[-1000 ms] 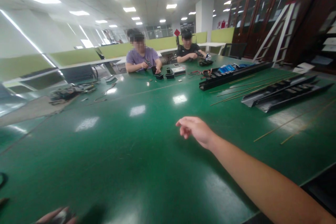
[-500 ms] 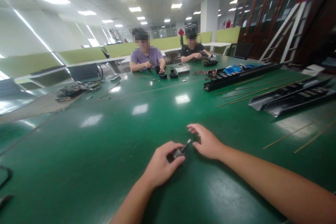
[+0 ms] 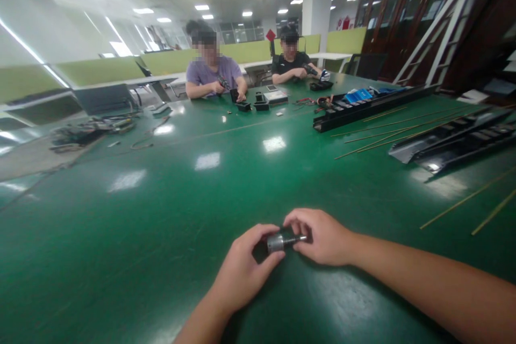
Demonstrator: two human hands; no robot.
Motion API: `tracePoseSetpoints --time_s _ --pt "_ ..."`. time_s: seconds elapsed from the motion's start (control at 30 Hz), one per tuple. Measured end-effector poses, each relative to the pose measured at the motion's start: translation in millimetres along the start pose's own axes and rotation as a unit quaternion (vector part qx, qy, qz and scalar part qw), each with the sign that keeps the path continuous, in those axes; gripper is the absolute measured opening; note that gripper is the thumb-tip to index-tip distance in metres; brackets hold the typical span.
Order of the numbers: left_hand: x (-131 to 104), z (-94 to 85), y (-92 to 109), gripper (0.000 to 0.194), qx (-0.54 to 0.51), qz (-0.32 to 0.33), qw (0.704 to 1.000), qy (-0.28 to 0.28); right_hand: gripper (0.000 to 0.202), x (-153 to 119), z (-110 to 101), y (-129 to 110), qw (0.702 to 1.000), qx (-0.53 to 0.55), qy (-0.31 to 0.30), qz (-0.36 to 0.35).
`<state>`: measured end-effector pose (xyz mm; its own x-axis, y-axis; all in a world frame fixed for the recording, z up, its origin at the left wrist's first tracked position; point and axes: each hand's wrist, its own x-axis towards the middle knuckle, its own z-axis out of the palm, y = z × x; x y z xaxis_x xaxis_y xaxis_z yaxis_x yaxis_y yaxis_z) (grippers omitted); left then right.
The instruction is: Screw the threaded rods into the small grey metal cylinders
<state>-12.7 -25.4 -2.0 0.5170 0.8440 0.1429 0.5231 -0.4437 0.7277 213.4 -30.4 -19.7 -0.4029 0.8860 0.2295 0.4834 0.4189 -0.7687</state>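
Note:
My left hand (image 3: 245,263) grips a small silver-grey metal cylinder with a thin shaft (image 3: 276,243) between thumb and fingers, low over the table. The cylinder lies sideways, its shaft pointing right. The fingers of my right hand (image 3: 322,236) are curled around the bright end of that shaft, with the thumb below it and the index finger above. Exactly where the right fingertips touch the shaft is partly hidden.
The green table (image 3: 169,226) spreads out ahead. Black channel rails (image 3: 447,145) and thin brass-coloured rods (image 3: 451,212) lie at the right. A longer black rail (image 3: 342,118) holds blue packets. Across the table two people (image 3: 213,72) handle tools and black parts.
My right hand has come in from beside the part and curled around its shaft end. The cylinder has turned from pointing up and away to pointing right. The view has tilted down slightly.

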Motion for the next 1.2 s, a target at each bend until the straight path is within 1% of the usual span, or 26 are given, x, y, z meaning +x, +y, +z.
tracePoseSetpoints --time_s 0.1,0.17,0.23,0.43,0.57,0.7,0.93,1.2 --pt "-0.8 -0.2 0.8 0.022 -0.004 0.005 1.000 0.001 0.022 0.6 -0.5 -1.0 0.999 -0.027 -0.013 -0.011" --pt "-1.2 -0.5 1.2 0.022 -0.008 0.003 1.000 0.010 0.012 0.8 -1.2 -1.9 0.999 -0.039 -0.015 -0.021" --pt "-1.5 -0.4 1.4 0.022 -0.012 0.000 1.000 0.016 0.008 0.9 -1.9 -2.4 0.999 -0.038 -0.016 -0.028" --pt "-0.9 0.7 2.1 0.022 0.005 -0.011 1.000 0.023 0.009 1.5 -2.7 -2.6 0.999 -0.029 -0.019 -0.034" --pt "-0.4 -0.3 4.4 0.021 0.008 -0.028 1.000 0.012 0.009 2.1 -2.3 -3.5 0.999 -0.032 -0.005 -0.033" --pt "-0.2 -1.7 6.6 0.020 0.004 -0.040 0.999 -0.001 0.008 2.0 -1.7 -4.0 0.999 -0.029 -0.004 -0.026" --pt "1.1 -1.9 6.6 0.023 0.002 -0.042 0.999 -0.011 0.009 1.0 -1.3 -4.1 1.000 -0.021 -0.002 -0.019" --pt "1.0 -2.5 6.2 0.021 -0.002 -0.043 0.999 -0.012 0.008 0.8 -2.7 -5.2 1.000 -0.017 0.000 -0.015"
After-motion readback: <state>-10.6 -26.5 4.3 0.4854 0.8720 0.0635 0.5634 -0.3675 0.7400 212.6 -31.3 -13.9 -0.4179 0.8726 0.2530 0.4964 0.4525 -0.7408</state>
